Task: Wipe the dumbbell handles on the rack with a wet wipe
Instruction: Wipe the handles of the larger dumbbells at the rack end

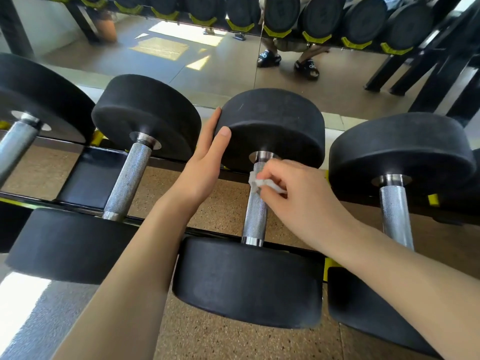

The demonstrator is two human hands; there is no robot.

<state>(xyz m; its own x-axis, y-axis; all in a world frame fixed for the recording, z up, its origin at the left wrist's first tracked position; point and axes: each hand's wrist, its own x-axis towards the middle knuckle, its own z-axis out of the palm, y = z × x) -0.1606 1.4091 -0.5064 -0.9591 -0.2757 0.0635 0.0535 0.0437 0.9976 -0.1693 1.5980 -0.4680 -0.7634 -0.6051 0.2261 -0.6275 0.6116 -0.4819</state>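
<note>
Right hand (293, 188) with fingers pinching a white wet wipe (255, 183) against a knurled dumbbell handle (255, 211), left hand (205, 162) flat, fingers straight, against the far black weight head (272, 126), rack (91, 175) beneath

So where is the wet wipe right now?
In the head view, right of centre: the right hand pinches the wet wipe against the upper handle of the third dumbbell.

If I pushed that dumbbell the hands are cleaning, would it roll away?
Probably not easily. The dumbbell has thick black ends, so it likely feels very heavy. Those ends are round, so it could roll on a flat floor, but here it sits on the rack, and the left hand rests flat against its far end.
</note>
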